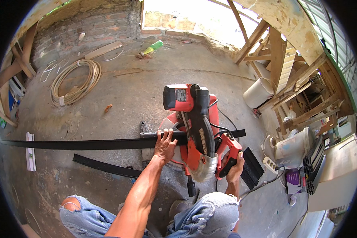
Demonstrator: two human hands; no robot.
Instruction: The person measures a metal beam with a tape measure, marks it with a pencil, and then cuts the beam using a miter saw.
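Two knees in ripped blue jeans frame the lower edge, where a person crouches over a red-and-black mitre saw on a bare concrete floor. The right hand is wrapped around the saw's red loop handle; the left hand curls over a long black channel strip, holding it at the saw's fence, though how the thumb sits is unclear. That strip lies crosswise on the saw base, running far out to the left and poking out a little on the right. It looks light and stiff across its width but likely whippy along its length, with smooth, perhaps slippery faces; a flat, firm hold near the fence, clear of the blade side, would suit it. The saw looks heavy and top-weighted, best governed by its loop handle. A shorter black strip lies just left of the base, ribbed black pieces just right of it. Further left is a white spirit level; further right, a white power strip and a pale bucket. Beyond the saw are a coiled beige hose, a white cylindrical tub, a green bottle and, farthest, a brick wall.
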